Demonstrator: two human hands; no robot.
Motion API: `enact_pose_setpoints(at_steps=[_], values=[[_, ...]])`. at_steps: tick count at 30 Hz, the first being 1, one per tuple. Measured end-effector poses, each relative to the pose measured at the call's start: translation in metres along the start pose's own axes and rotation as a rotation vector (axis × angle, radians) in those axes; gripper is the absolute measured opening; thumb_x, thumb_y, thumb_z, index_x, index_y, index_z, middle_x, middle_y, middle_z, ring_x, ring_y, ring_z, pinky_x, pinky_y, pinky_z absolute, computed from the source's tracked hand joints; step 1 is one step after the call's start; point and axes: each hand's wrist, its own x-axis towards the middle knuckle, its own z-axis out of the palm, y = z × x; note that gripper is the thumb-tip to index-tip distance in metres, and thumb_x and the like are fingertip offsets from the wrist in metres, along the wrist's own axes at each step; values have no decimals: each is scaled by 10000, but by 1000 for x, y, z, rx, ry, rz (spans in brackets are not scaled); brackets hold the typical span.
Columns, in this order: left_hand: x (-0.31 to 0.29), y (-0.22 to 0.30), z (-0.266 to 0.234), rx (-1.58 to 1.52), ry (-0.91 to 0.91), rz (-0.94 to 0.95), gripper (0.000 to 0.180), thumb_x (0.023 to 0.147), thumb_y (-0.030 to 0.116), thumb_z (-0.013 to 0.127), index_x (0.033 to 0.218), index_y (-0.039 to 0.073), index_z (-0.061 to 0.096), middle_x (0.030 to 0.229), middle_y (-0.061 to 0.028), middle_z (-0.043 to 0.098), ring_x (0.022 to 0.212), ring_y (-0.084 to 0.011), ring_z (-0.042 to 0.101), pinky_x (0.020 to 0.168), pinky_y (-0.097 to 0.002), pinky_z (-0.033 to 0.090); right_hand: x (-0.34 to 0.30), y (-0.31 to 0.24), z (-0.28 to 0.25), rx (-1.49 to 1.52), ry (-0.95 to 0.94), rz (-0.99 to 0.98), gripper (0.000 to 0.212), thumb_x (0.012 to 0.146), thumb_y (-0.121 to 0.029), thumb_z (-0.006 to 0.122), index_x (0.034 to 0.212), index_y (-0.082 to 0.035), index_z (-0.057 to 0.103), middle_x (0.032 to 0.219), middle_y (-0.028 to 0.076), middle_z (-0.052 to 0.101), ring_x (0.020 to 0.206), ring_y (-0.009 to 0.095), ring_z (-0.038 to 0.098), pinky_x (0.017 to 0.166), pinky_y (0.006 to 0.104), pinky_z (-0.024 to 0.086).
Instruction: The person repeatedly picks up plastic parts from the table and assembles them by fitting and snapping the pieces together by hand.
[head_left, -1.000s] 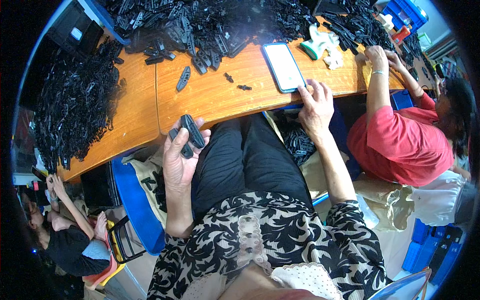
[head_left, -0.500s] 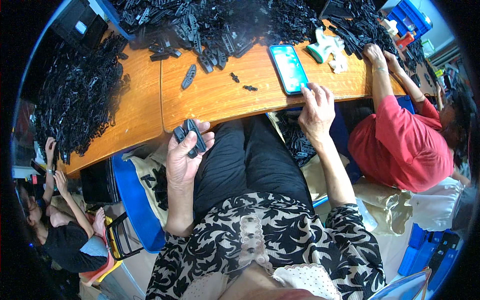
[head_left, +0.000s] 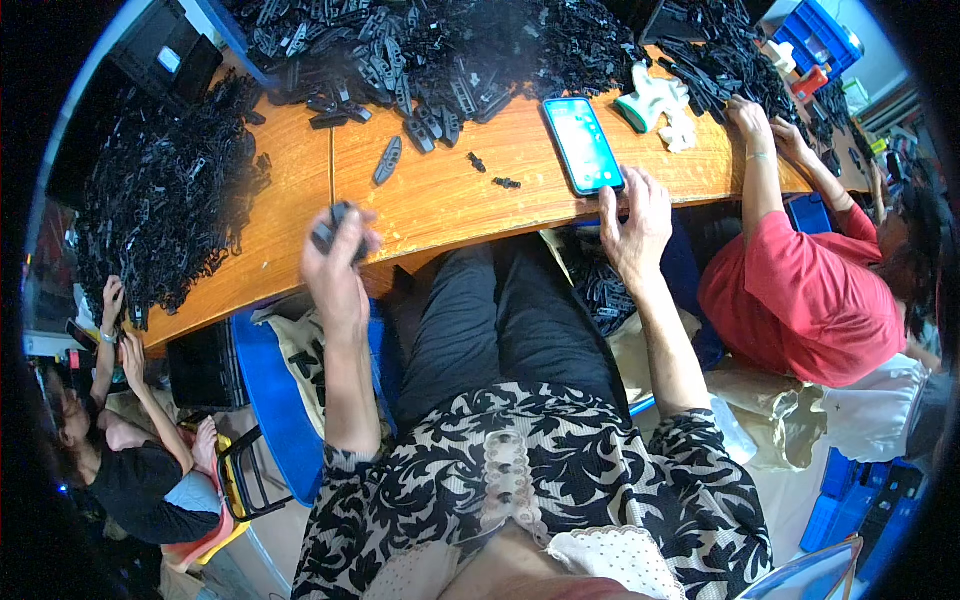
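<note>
My left hand (head_left: 340, 270), blurred by motion, is closed around black oblong plastic parts (head_left: 328, 230) over the table's front edge. In the earlier frame two such pieces show in it; now the count is hard to read. A lit smartphone (head_left: 583, 145) lies on the wooden table (head_left: 440, 210). My right hand (head_left: 638, 225) is at the phone's near end, fingers apart and slightly bent, fingertips at its lower edge. One grey-black oblong plastic part (head_left: 388, 160) lies alone on the wood. Two small black connector-like pieces (head_left: 507, 183) sit between it and the phone.
Heaps of black plastic parts (head_left: 450, 50) cover the table's back, with another pile (head_left: 170, 200) at left. A white-and-green glove (head_left: 655, 100) lies right of the phone. A person in red (head_left: 805, 290) works at right, another in black (head_left: 140, 480) at left. A blue tub (head_left: 265, 390) stands below.
My left hand has moved left and up with the black plastic parts, from over my lap to the table edge. My right hand has shifted slightly, its fingers still by the phone's lower end.
</note>
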Motion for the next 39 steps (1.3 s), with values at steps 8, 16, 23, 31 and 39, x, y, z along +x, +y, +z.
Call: enact_pose_setpoints(at_steps=[8, 16, 23, 31, 39], values=[[84, -22, -25, 222, 180, 185, 333, 892, 113, 737, 1173, -31, 632, 911, -5, 624, 771, -77, 598, 725, -207, 483, 37, -10, 38, -120, -242, 217, 871, 775, -622, 732, 1336, 11, 524, 1219, 232, 619, 1137, 398, 572, 972, 505, 447], [86, -25, -37, 83, 143, 244, 187, 868, 72, 739, 1030, 42, 651, 885, -3, 644, 778, -89, 622, 712, -207, 491, 61, -12, 55, -217, -380, 307, 918, 744, -664, 721, 1383, -41, 506, 1272, 222, 587, 1193, 386, 535, 1007, 518, 405], [80, -21, -31, 137, 159, 222, 188, 858, 96, 750, 1013, 47, 655, 862, -4, 655, 764, -84, 614, 700, -209, 481, 70, -5, 57, -233, -455, 330, 966, 706, -683, 743, 1382, -28, 526, 1270, 240, 572, 1212, 403, 515, 1026, 503, 425], [81, -23, -28, 168, 197, 200, 236, 818, 83, 761, 1024, 19, 666, 890, 6, 662, 783, -86, 616, 730, -231, 493, 70, 17, 63, -70, -417, 261, 976, 684, -616, 779, 1416, -39, 490, 1242, 257, 562, 1200, 404, 492, 1020, 516, 405], [94, -14, -21, 184, 98, 134, 416, 772, 58, 809, 1152, -37, 669, 1018, -66, 700, 889, -133, 654, 821, -268, 525, 71, -2, 51, -207, -364, 141, 866, 758, -542, 760, 1415, -43, 497, 1325, 241, 557, 1245, 408, 490, 1037, 526, 389]])
